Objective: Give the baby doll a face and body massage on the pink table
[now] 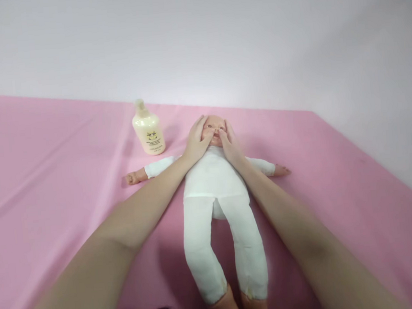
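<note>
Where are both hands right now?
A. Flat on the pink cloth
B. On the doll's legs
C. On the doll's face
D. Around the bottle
C: the left hand and right hand both lie on the face of the doll, fingers spread over its cheeks, while the bottle stands untouched to the left on the pink cloth.

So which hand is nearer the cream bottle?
Left. The left hand rests on the doll's cheek on the bottle's side; the right hand is on the far cheek.
</note>
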A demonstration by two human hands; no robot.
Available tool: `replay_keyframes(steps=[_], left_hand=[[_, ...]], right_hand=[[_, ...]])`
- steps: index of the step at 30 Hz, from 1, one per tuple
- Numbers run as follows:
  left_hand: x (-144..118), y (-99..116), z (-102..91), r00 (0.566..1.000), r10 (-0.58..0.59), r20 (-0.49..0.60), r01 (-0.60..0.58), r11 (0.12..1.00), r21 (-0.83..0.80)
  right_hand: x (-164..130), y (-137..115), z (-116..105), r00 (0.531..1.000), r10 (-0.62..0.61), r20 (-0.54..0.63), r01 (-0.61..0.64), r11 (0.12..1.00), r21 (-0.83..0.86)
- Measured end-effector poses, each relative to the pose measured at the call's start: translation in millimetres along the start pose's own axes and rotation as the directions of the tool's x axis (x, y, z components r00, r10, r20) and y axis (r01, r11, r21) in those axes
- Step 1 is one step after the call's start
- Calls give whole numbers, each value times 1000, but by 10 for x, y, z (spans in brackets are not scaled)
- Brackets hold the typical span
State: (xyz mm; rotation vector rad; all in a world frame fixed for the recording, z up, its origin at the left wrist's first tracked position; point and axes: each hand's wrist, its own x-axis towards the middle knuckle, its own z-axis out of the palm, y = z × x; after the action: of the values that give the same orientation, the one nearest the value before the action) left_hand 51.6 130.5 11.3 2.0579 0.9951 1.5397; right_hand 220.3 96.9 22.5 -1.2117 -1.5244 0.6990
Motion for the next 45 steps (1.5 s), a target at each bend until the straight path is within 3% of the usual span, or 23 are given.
replay_keyframes(steps=[45], left_hand=[[7,-18,9,1000,-8,-11,8,1000,-11]], right_hand=[[46,46,-1,1000,-15,4,15,999,-31]])
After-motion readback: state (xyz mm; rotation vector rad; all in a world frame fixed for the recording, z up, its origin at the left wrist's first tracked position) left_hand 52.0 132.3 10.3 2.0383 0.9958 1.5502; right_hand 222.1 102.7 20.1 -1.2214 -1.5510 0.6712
